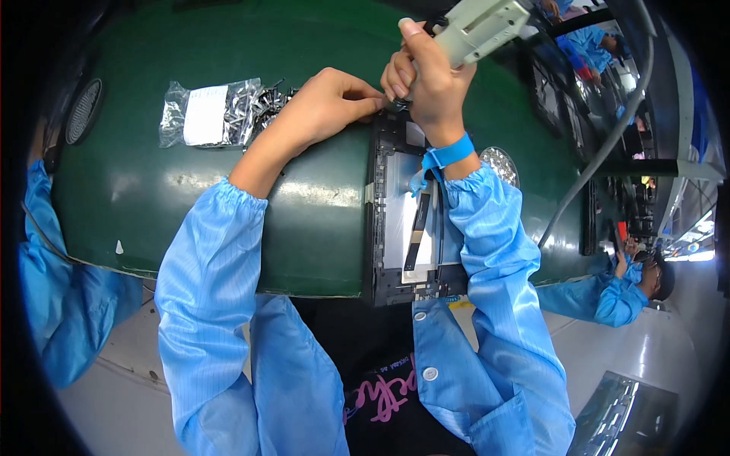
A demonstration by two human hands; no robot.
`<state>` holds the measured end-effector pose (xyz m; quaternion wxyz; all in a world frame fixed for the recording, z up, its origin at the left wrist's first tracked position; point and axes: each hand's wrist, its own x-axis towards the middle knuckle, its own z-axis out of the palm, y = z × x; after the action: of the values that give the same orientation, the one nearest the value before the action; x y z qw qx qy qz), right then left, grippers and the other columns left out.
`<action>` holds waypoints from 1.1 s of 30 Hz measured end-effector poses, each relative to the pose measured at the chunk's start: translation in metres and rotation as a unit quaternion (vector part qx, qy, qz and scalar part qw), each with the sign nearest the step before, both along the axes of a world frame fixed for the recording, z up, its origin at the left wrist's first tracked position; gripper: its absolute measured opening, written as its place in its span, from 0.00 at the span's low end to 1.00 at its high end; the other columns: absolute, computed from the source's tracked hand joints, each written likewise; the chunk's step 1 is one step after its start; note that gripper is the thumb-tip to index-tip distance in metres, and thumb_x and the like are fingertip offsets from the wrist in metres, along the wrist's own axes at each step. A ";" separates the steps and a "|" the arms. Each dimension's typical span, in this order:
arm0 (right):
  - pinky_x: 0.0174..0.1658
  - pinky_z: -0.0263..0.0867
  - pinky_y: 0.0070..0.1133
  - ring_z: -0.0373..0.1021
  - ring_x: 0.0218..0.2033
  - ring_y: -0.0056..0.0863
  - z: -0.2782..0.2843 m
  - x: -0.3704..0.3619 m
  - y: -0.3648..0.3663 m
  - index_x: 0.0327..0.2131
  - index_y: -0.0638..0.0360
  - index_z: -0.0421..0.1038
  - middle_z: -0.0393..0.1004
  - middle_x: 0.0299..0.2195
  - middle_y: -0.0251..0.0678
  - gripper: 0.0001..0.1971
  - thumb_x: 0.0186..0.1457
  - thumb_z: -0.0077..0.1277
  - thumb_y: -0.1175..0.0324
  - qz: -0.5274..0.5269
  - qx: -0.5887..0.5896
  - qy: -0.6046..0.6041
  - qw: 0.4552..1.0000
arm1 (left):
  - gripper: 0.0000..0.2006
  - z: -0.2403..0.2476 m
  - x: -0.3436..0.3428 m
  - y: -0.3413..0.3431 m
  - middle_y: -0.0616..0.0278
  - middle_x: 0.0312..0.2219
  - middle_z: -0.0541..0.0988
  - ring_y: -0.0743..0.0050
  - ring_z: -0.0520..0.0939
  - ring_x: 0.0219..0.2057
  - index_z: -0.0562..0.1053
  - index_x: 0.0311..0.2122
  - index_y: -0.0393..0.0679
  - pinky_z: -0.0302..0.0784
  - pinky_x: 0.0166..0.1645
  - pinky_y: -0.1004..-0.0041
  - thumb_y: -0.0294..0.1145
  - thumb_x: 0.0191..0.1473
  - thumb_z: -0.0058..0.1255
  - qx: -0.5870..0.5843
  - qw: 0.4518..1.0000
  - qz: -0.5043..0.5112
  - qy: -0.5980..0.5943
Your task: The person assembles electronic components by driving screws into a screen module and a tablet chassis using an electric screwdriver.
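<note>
My right hand (433, 80) is closed around a pale grey-green electric screwdriver (483, 30), its body slanting up to the right. The tool's dark lower end points down at the far edge of an open black device chassis (374, 251), but its tip is hard to see. At that same far edge, my left hand (331, 106) has thumb and fingers pinched together. Whatever they may hold is hidden. Inside the chassis lie a silver panel and a black ribbon strip (417, 228). A blue wrist strap (449, 154) circles my right wrist; that forearm covers part of the chassis.
A clear bag with a white label (205, 114) lies left on the green table (319, 220), beside loose small metal parts (268, 105). Right of my wrist stands a dish of tiny silver pieces (499, 163). A grey cable (601, 152) hangs at right. Co-workers in blue sit at both sides.
</note>
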<state>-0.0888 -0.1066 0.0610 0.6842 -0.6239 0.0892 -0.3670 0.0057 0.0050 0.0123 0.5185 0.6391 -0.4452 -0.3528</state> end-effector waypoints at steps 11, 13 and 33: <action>0.15 0.59 0.18 0.65 0.11 0.17 0.020 -0.010 -0.003 0.37 0.65 0.72 0.68 0.14 0.29 0.10 0.56 0.57 0.68 0.023 -0.001 0.008 1.000 | 0.35 0.049 -0.172 0.129 0.47 0.46 0.69 0.47 0.70 0.41 0.74 0.45 0.39 0.67 0.39 0.59 0.62 0.43 0.60 -0.028 0.885 -0.007 -0.465; 0.15 0.60 0.17 0.65 0.12 0.16 0.018 -0.014 0.001 0.39 0.65 0.72 0.68 0.15 0.29 0.11 0.56 0.57 0.69 0.043 0.037 -0.007 0.998 | 0.30 0.029 -0.178 0.132 0.48 0.46 0.71 0.48 0.71 0.39 0.74 0.46 0.38 0.67 0.37 0.60 0.55 0.48 0.59 -0.019 0.861 0.002 -0.509; 0.13 0.58 0.19 0.60 0.08 0.17 0.034 -0.159 -0.103 0.38 0.69 0.72 0.64 0.12 0.28 0.08 0.55 0.48 0.77 -0.131 0.062 -0.093 0.985 | 0.21 0.007 0.039 -0.137 0.42 0.38 0.74 0.38 0.76 0.37 0.71 0.38 0.34 0.74 0.41 0.52 0.42 0.48 0.62 -0.103 0.825 0.088 -0.549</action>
<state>-0.2482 -0.2095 0.0946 0.6730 -0.5263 0.1285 -0.5035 0.0451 -0.1320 0.0188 0.2806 0.7065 -0.6317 0.1518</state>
